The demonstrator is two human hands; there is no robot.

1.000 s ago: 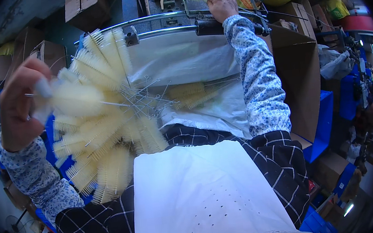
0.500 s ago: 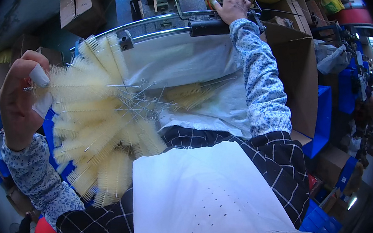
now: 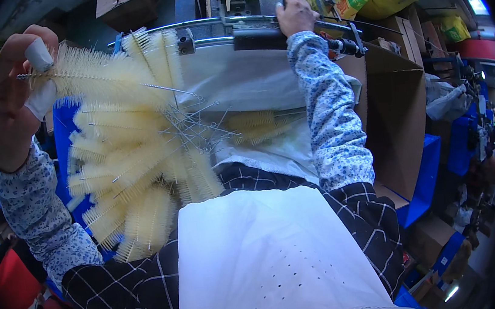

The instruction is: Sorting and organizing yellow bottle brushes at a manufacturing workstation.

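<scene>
The person's left hand (image 3: 12, 99) is gripping a pale bottle brush (image 3: 101, 79) by its wire tip, holding it up above a fanned bundle of brushes (image 3: 135, 185) that is lying at the left edge of the white-sheeted bench (image 3: 251, 81). The right hand (image 3: 296, 18) is reaching well apart to the far edge, fingers closed over a dark machine bar (image 3: 258, 37). A cardboard box (image 3: 398, 107) is standing to the right.

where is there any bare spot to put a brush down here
The barest patch is the grey-white sheet below the curved metal rail, between the fanned brushes and the right sleeve. Lower down that sheet holds more brushes and wire stems. The left hand side and the machine under the right hand are crowded.
</scene>
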